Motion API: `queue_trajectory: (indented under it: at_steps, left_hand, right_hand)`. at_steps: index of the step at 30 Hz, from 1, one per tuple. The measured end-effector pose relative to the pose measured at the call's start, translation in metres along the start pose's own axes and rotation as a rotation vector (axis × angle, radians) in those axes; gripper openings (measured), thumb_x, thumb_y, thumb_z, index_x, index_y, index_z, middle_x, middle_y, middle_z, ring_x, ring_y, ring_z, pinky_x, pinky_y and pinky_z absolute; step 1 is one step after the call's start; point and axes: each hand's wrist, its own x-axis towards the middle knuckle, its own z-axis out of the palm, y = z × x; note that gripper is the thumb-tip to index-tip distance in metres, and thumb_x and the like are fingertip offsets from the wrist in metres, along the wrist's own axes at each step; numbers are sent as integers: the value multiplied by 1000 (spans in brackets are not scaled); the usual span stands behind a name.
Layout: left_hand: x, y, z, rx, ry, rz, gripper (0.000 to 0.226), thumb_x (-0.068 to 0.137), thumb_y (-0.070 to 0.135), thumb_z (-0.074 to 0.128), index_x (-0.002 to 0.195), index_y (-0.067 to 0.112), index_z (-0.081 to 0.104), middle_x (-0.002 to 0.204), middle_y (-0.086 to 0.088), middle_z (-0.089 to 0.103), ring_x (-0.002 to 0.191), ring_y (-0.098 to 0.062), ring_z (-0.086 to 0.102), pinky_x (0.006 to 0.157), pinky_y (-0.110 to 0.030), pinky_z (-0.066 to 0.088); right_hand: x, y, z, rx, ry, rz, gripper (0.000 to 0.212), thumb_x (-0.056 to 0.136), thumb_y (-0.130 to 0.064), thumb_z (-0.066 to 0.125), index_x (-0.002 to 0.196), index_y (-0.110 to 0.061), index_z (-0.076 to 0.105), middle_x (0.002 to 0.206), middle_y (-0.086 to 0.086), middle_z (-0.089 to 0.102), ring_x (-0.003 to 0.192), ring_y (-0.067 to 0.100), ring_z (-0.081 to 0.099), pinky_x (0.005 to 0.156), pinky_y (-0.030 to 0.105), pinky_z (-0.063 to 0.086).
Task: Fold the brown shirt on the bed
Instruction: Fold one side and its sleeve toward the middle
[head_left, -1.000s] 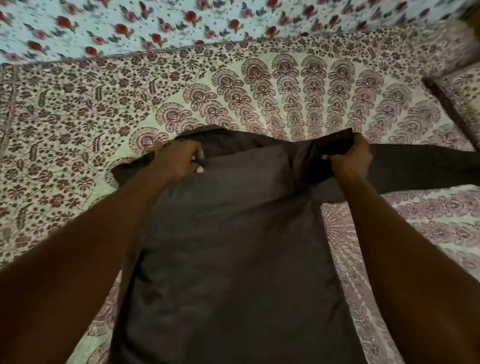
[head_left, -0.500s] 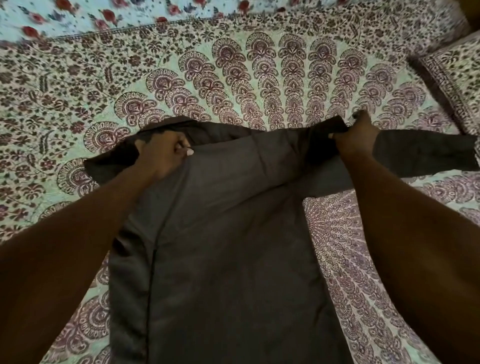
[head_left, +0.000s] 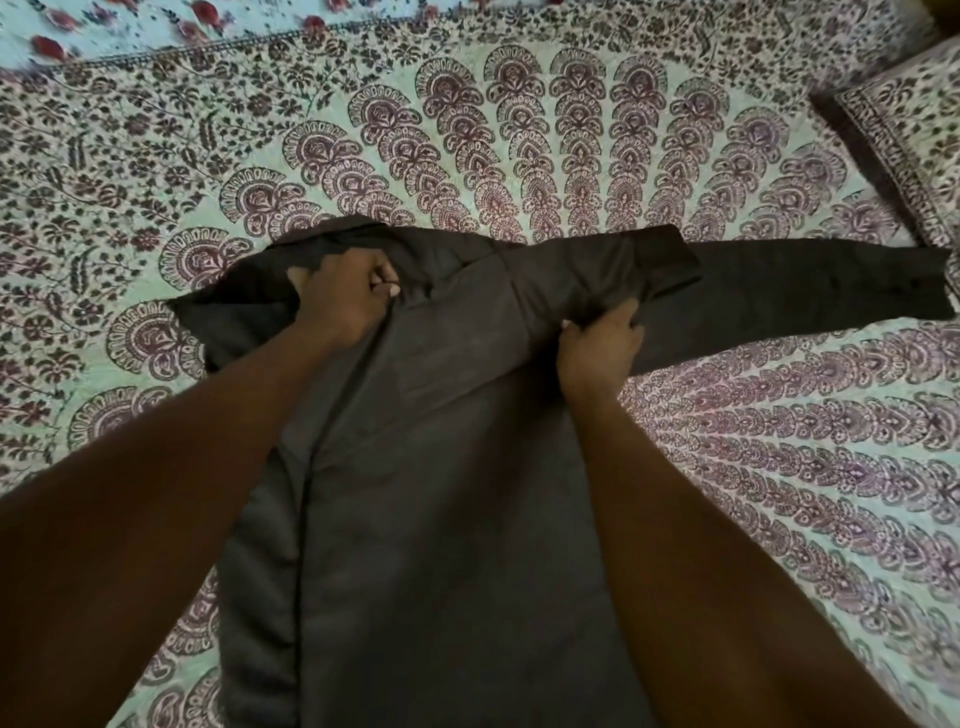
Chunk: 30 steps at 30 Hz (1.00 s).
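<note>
Head view: left hand (head_left: 345, 296) grips brown shirt (head_left: 447, 519); right hand (head_left: 600, 348) too.

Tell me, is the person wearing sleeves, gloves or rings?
No sleeves show: both forearms are bare right up to the picture's edge. The left hand and right hand wear no gloves. No rings or watch show. The fingers have short, pale nails.

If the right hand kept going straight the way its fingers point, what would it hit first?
Probably the brown shirt itself: the right hand already grips it near the armpit, fingers aimed up at the sleeve; beyond lies the bedsheet.
</note>
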Motion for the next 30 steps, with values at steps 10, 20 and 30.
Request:
queue_trajectory:
  at_steps: [10,20,30]
  left_hand:
    - [-40,-7,10,18,188,21,25,88,19,65,112,26,59,124,-7,52,125,-31,44,101,-55,30]
    - [-252,-62,39,-137,332,-177,15,85,19,61,97,12,61,103,-13,53,94,-38,56,84,-50,51]
    - [-444,-87,63,-3,50,-423,33,77,38,73,100,23,55,103,-6,58,94,-33,59,77,-43,50]
  right_hand:
    - [-16,25,-9,127,121,-143,46,82,-9,74,122,-1,52,125,20,48,110,34,53,97,34,44]
    - [-200,37,9,51,-266,-375,12,86,-20,75,96,-18,70,86,2,73,80,23,69,72,27,48]
    - [-324,89,23,52,-616,-253,10,91,-13,71,100,-12,75,87,1,76,78,7,72,71,10,55]
